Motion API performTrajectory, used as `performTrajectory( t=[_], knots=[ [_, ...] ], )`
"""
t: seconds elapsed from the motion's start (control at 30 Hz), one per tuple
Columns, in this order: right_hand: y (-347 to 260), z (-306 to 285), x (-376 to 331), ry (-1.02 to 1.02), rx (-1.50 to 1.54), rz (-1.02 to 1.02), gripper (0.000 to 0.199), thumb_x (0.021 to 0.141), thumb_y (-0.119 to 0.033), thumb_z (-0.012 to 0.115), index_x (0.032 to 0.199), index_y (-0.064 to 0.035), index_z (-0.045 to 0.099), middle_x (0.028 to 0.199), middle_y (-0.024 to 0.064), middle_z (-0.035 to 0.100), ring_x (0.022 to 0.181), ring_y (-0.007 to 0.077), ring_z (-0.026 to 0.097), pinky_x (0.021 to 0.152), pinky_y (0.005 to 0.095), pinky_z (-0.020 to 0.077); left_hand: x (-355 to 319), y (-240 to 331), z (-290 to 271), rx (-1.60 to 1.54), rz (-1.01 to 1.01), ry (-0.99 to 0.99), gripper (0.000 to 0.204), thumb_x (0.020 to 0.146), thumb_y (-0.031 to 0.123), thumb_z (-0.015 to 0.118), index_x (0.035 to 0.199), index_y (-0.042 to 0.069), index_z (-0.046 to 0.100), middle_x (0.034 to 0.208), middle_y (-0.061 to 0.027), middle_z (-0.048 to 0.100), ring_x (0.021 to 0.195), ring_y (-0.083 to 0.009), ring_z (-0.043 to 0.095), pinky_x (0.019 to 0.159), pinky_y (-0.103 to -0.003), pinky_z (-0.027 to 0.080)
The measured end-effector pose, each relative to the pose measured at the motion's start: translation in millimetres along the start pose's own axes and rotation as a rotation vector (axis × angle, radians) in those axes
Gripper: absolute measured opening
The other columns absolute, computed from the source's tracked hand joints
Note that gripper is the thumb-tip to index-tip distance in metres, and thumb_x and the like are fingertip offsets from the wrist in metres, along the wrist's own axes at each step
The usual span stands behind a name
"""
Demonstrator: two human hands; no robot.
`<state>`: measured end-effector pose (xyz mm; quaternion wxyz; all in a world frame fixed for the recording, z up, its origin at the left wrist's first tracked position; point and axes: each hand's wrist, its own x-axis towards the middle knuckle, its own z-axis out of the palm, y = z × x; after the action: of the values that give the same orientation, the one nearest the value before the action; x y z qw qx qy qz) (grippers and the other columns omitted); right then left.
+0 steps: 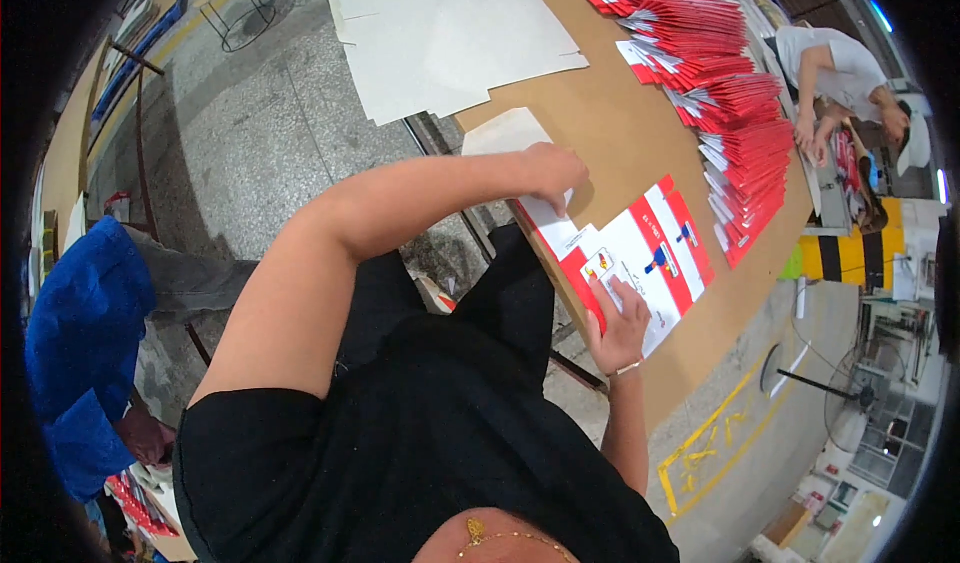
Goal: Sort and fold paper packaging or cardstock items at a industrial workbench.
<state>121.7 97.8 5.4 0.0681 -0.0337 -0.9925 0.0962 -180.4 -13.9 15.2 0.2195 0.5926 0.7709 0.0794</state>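
A flattened red-and-white printed carton lies on the brown board-topped table in front of me. My right hand rests on its near part, fingers spread and flat. At the carton's left end, my left hand has bent fingers with the thumb pressed down on a white-and-red flap. The fingertips are partly hidden behind the hand. Just beyond my left wrist, a pale grey cardboard piece sticks out over the table edge.
Long overlapping rows of folded red-and-white cartons cover the table's far right side. Large pale cardboard sheets lie at the far left end. Another person works across the table. A standing fan is on the right, a blue cloth on the left.
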Motion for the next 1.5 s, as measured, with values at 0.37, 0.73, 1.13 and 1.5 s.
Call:
performTrajectory(
  t=[0.37, 0.73, 1.13, 1.5],
  knots=[
    [-1.6, 1.8, 16.1, 0.059, 0.145, 0.081, 0.063, 0.078, -0.032, 0.074, 0.135, -0.014, 0.054, 0.146, 0.0204, 0.037, 0.14, 0.0408, 0.03, 0.115, 0.054, 0.0174, -117.4, -83.1, 9.4, 0.181, 0.441, 0.372, 0.042, 0.076, 0.032, 0.076, 0.111, 0.009, 0.069, 0.137, -0.0085, 0.053, 0.113, -0.0273, 0.06, 0.104, -0.043, 0.042],
    [-6.2, -2.7, 20.3, 0.085, 0.236, 0.016, 0.056, 0.08, -0.02, 0.068, 0.134, -0.0086, 0.054, 0.148, 0.0207, 0.038, 0.14, 0.042, 0.03, 0.116, 0.0565, 0.0182, -66.4, -4.0, 36.9, -1.611, -0.296, 0.935, 0.077, 0.078, 0.001, 0.074, 0.146, 0.004, 0.039, 0.138, -0.0167, 0.048, 0.114, -0.0247, 0.058, 0.093, -0.035, 0.051],
    [-16.4, 0.0, 23.1, -0.02, 0.107, 0.012, 0.052, 0.089, -0.014, 0.057, 0.138, -0.0295, 0.055, 0.155, 0.0194, 0.031, 0.143, 0.0474, 0.023, 0.114, 0.0631, 0.0154, -59.6, 1.5, 44.2, 0.068, 0.446, 0.464, 0.057, 0.089, 0.039, 0.058, 0.144, 0.03, 0.047, 0.15, -0.0241, 0.033, 0.139, -0.0474, 0.027, 0.116, -0.057, 0.019],
    [-19.3, -5.3, 23.6, -0.067, 0.084, 0.027, 0.042, 0.088, -0.018, 0.061, 0.128, -0.0327, 0.065, 0.154, 0.0084, 0.038, 0.144, 0.0439, 0.023, 0.116, 0.0594, 0.0133, -56.3, 21.6, 62.5, 0.245, 0.193, 0.442, 0.05, 0.096, 0.048, 0.048, 0.143, 0.03, 0.047, 0.153, -0.0177, 0.034, 0.141, -0.0426, 0.028, 0.107, -0.069, 0.02]
  ],
)
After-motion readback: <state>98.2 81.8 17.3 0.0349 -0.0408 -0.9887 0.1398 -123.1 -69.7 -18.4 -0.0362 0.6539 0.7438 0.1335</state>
